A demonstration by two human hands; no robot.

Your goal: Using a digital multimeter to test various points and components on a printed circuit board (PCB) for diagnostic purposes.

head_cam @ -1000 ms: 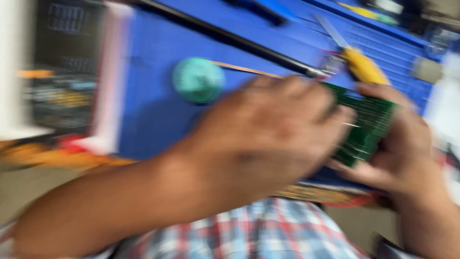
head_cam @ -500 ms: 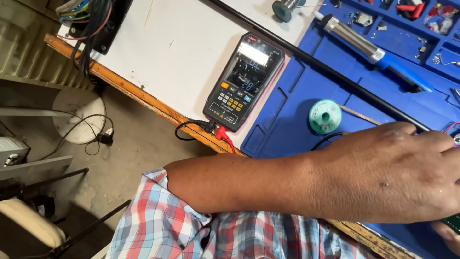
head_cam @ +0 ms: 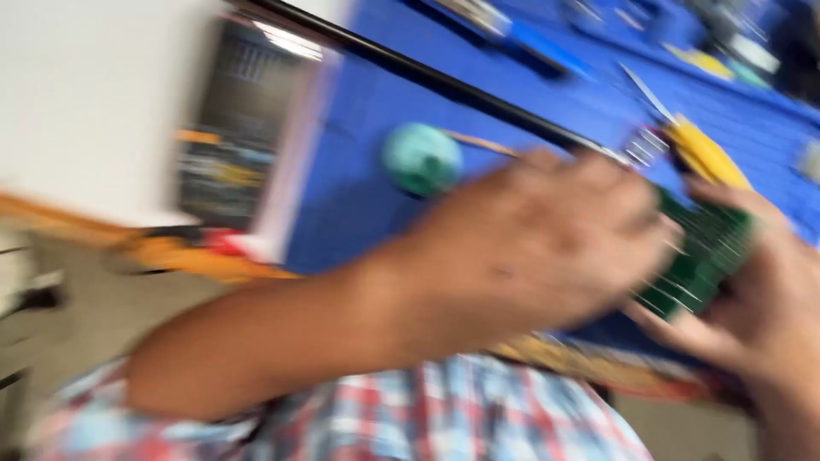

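The picture is heavily blurred by camera motion. My left hand reaches across from the left, and its fingers lie on a green circuit board. My right hand cups the same board from below and from the right. The board sits over the near edge of a blue work mat. A yellow-handled tool lies just beyond the board.
A green spool rests on the mat behind my left hand. A black handheld meter lies on the white tabletop at left. A long dark rod crosses the mat diagonally. A blue-handled tool lies at the back.
The camera has swung right since half a second ago, bringing both hands and the green board back into view. The meter has shifted to the left of the picture.
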